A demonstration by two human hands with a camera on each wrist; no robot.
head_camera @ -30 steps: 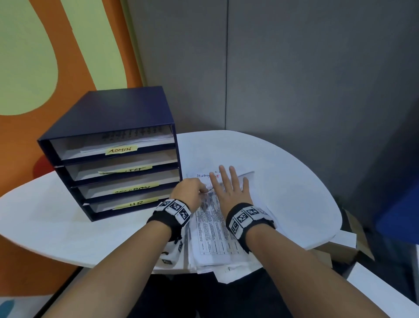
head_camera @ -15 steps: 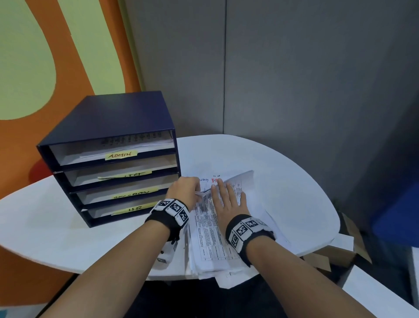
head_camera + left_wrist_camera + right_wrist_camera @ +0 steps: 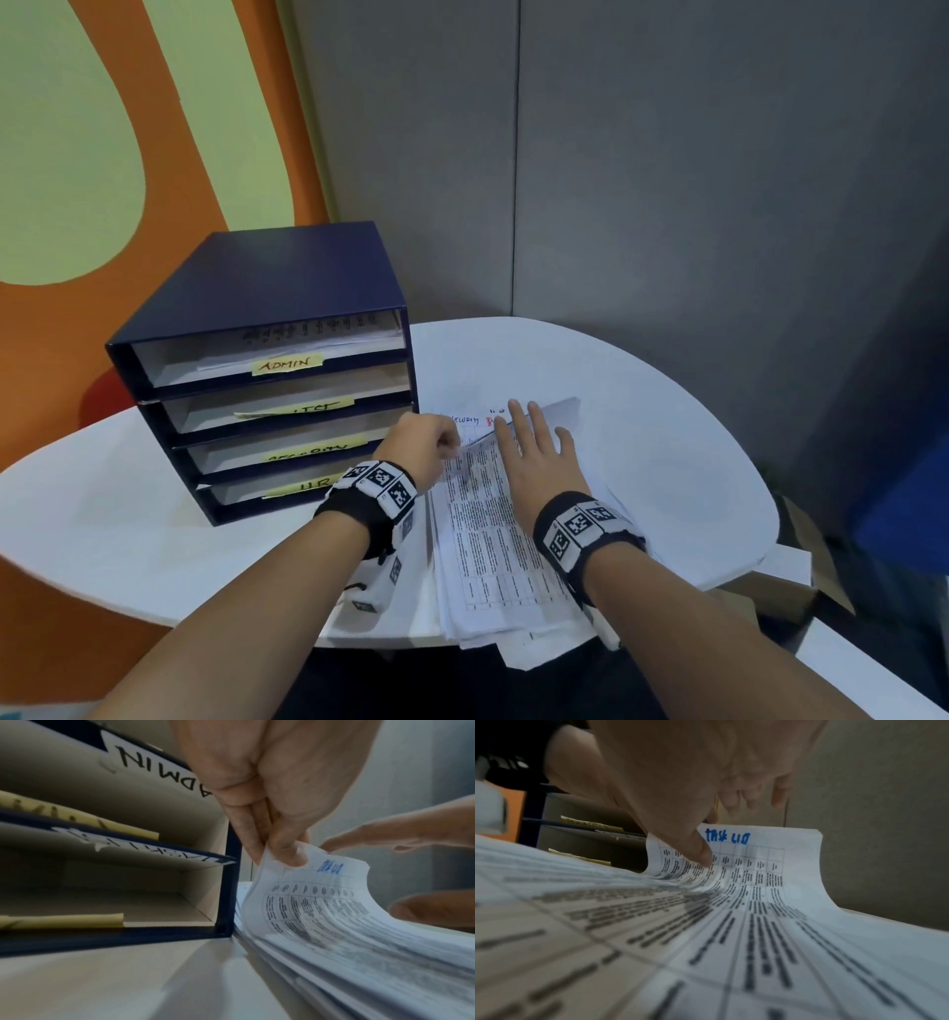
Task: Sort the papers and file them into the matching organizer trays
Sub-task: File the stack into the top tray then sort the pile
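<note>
A stack of printed papers [image 3: 488, 555] lies on the white table [image 3: 667, 462] in front of me. My left hand [image 3: 431, 442] pinches the far left corner of the top sheet [image 3: 303, 892] and curls it upward; blue handwriting heads that sheet [image 3: 727, 837]. My right hand [image 3: 534, 457] lies flat on the stack with straight fingers, its thumb [image 3: 700, 852] touching the lifted sheet. To the left stands a dark blue organizer [image 3: 267, 288] with four trays labelled by yellow notes; the top one reads ADMIN [image 3: 285, 364]. The sheet beneath shows a handwritten heading [image 3: 464, 419].
A grey partition wall [image 3: 667, 180] rises behind the table, and an orange and green wall [image 3: 102, 154] stands behind the organizer. Cardboard boxes [image 3: 801, 575] sit on the floor at the right, beyond the table's rounded edge.
My left hand has peeled the top sheet's far corner higher off the stack. My right hand has stayed pressed on the papers, shifting only slightly.
</note>
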